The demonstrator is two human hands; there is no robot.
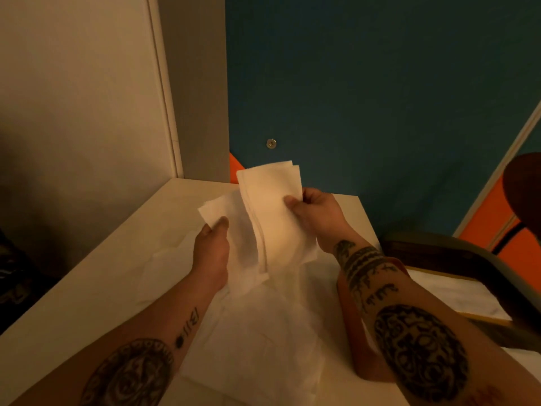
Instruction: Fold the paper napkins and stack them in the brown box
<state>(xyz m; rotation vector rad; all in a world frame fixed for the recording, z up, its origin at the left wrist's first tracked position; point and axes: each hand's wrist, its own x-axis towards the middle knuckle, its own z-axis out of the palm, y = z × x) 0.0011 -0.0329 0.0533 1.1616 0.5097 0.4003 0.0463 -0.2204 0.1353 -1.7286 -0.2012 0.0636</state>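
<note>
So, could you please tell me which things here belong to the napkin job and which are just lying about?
Job: napkin in both hands, left and right; loose napkins on table; box.
Lying about: chair; wall screw.

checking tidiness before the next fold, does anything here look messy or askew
Yes. The loose napkins lie crumpled and overlapping on the white table rather than in a neat pile. The napkin held up by the left hand and right hand has uneven edges at its top.
</note>
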